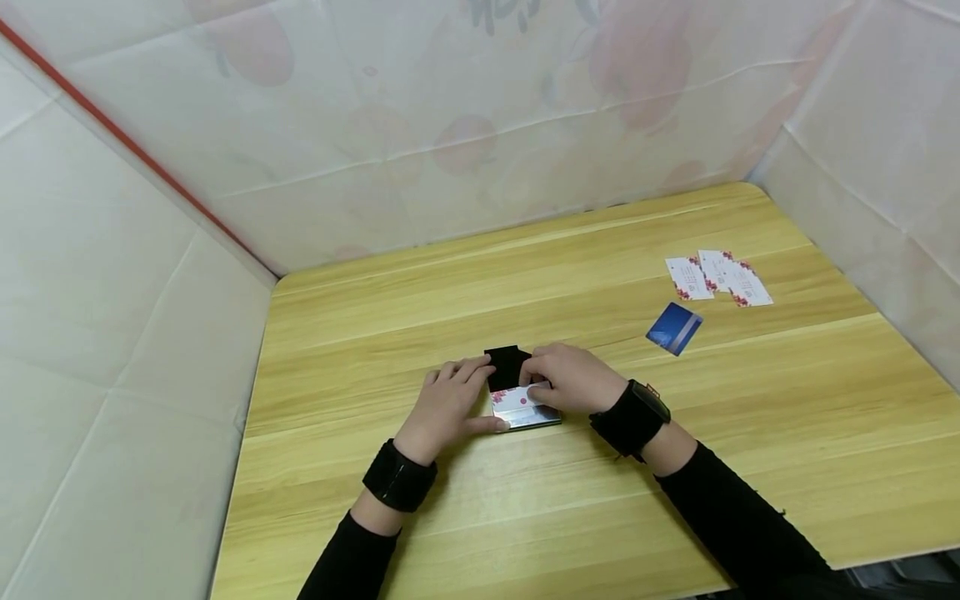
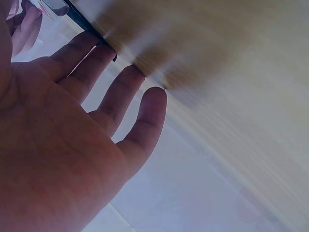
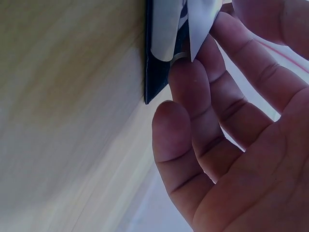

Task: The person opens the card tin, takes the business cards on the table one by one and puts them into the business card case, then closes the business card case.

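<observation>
A card case (image 1: 536,419) with a silvery front and a black inner side (image 1: 504,364) lies opened out on the table. In it sits a white card with red flowers (image 1: 506,399). My left hand (image 1: 447,406) rests at its left side, fingertips on the black part and thumb at the front edge; the left wrist view shows these fingers loosely extended. My right hand (image 1: 576,379) pinches the white card at its right part, thumb in front. In the right wrist view the card (image 3: 200,24) stands tilted off the case (image 3: 155,89), between thumb and fingers.
A blue card with a pale stripe (image 1: 673,329) lies to the right on the wooden table (image 1: 375,333). Beyond it are three white flowered cards (image 1: 688,279), partly overlapping. Fabric walls (image 1: 450,192) stand along the table's back, left and right.
</observation>
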Demonstrator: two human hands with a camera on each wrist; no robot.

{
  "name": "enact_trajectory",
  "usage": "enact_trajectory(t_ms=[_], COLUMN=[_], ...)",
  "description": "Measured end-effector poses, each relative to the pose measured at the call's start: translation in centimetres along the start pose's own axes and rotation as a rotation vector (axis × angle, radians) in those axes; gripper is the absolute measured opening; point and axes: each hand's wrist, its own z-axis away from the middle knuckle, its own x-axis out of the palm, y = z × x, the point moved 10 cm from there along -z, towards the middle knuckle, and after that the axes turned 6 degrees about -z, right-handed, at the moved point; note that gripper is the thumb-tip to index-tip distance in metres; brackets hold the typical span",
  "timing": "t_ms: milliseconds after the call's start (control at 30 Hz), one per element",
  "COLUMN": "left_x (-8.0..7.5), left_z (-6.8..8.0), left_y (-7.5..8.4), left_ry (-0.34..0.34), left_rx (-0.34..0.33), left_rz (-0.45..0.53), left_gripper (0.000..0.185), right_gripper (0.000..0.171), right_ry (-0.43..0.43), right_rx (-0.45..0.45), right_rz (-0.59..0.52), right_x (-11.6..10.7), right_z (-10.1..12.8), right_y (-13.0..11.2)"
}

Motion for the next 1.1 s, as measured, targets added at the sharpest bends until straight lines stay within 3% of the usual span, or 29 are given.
enact_trajectory(t_ms=[367, 867, 1100], left_x=[0.2, -0.1, 0.0], left_z=[0.1, 0.1, 0.2], left_y=[-0.1, 0.1, 0.1], left_ry=[-0.007, 0.007, -0.006], left_rx=[-0.003, 0.007, -0.006], left_rz=[-0.016, 0.004, -0.012], left_gripper=[0.087, 0.086, 0.087], right_gripper=[0.006, 0.009, 0.01], right_ry=[0.014, 0.015, 0.02], right_rx=[-0.049, -0.049, -0.047], right_rz=[-0.013, 0.04, 0.013], right_x=[-0.3, 0.4, 0.2], right_z=[0.2, 0.3, 0.5], right_y=[-1.1, -0.9, -1.1])
